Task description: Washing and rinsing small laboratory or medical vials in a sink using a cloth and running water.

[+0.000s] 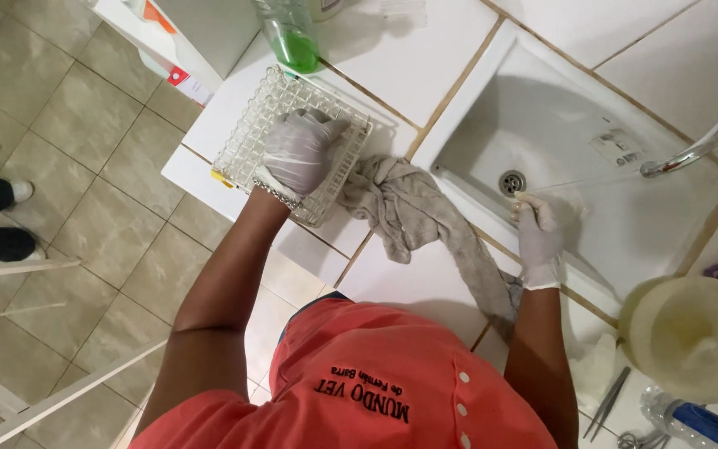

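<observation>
While my gloved left hand [297,150] is pressing flat and open on the wire rack [251,137] at upper left, my right hand [538,237] is pinching something small over the sink [542,116]. What it is pinching, I cannot tell.

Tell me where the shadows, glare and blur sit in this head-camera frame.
Head view: light comes from above, so the left hand on the white wire rack casts a soft shadow toward the grey cloth; the sink shows a broad shadow across its back wall; the chrome tap carries a bright glare streak; the right hand looks slightly soft; straight tile lines bow near the edges.
</observation>
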